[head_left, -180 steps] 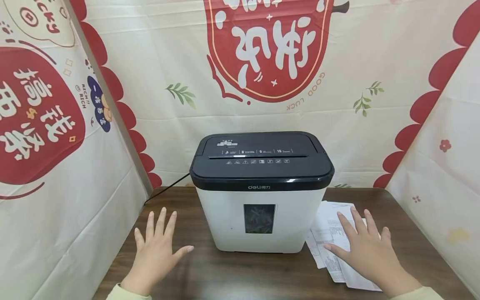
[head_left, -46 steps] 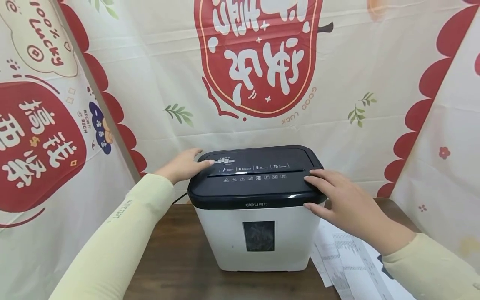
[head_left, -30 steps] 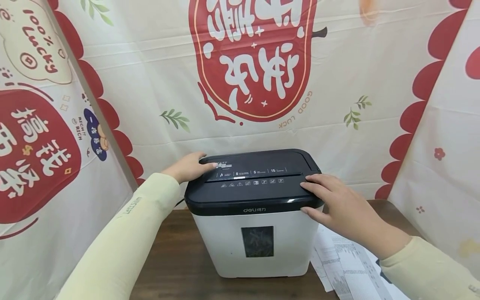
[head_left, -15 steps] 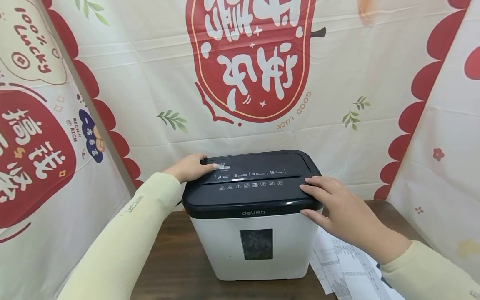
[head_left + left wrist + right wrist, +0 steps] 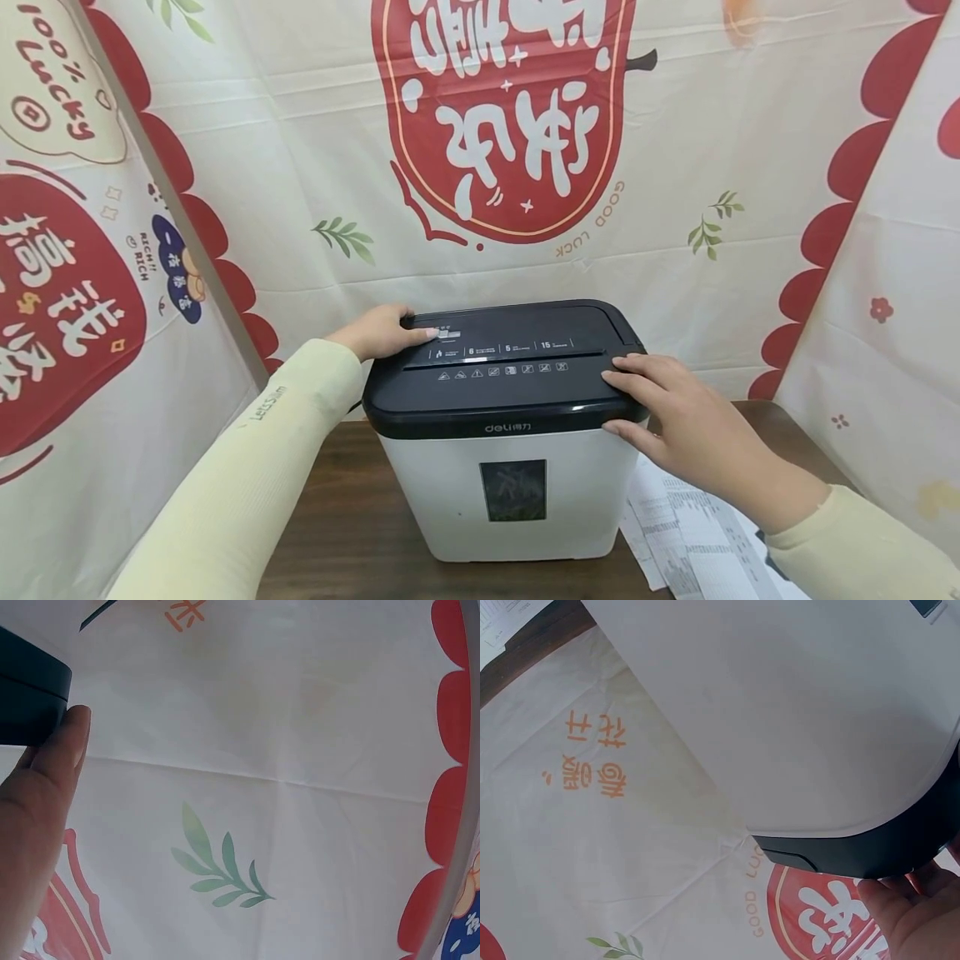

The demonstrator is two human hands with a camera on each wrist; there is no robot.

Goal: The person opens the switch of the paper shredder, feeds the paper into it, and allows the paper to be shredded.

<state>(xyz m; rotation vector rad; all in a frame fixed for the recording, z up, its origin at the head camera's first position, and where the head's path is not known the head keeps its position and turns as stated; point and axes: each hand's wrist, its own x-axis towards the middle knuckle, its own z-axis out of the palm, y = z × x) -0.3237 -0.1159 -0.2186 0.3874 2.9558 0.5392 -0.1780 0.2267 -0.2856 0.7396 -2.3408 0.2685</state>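
A paper shredder (image 5: 502,492) with a white bin and a black lid (image 5: 480,396) stands upright on the table. My left hand (image 5: 378,333) rests on the lid's far left corner, thumb on top. The left wrist view shows one nearly straight finger (image 5: 64,750) along the black edge; the other fingers are mostly hidden. At the opposite end, my right hand (image 5: 682,417) touches the lid with fingertips on its top and the thumb at its front edge. In the right wrist view, fingertips (image 5: 885,900) meet the black rim (image 5: 855,855).
Several printed paper sheets (image 5: 690,533) lie on the brown wooden table (image 5: 337,508), partly under my right forearm. A black cord (image 5: 356,407) shows behind the shredder's left side. Printed cloth (image 5: 300,167) hangs at the back and both sides.
Both hands were spread above the table beside the shredder six seconds ago; afterwards they came onto its lid. Over the last half second they stay in place, with only a slight view shift.
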